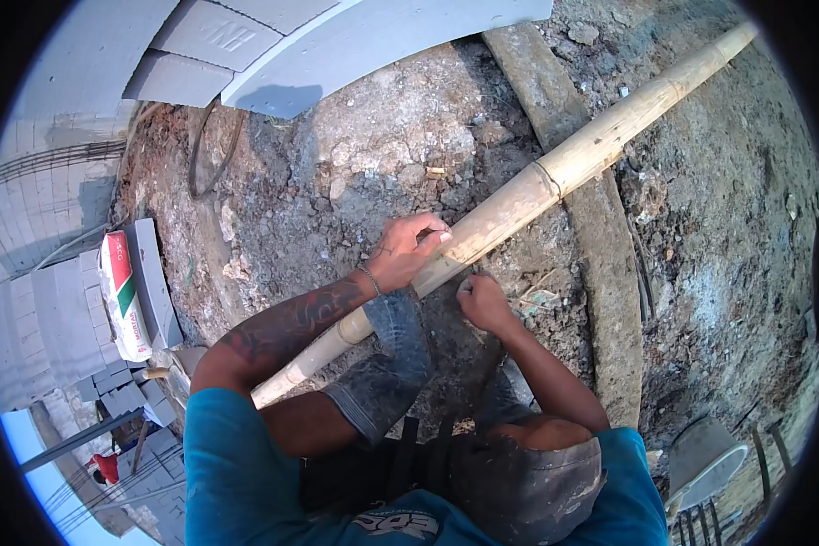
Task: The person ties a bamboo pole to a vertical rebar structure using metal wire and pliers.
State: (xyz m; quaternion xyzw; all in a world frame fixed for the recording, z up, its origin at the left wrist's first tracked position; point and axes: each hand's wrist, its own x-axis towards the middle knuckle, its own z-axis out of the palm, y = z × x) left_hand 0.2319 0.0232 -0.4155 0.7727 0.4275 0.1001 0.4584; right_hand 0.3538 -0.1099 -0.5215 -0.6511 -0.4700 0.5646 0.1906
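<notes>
A long pale bamboo pole point(601, 146) runs diagonally across the ground between my hands and over one knee's side. My left hand point(408, 250), with a bracelet at the wrist, rests at the pole's upper left side. Its thumb and index finger are pinched together over the pole; something thin and dark seems to be between them, too small to name. On the other side of the pole, my right hand point(485, 302) is closed, its fingers curled near the pole's lower edge. What it holds, if anything, is hidden. A dark ring or band circles the pole farther up.
A flat plank point(610, 273) lies under the pole on rough, stony soil. Grey blocks and panels point(218, 36) stand at the upper left. A mortar bag point(124, 296) lies at the left. A grey bucket-like container point(705, 460) sits at the lower right.
</notes>
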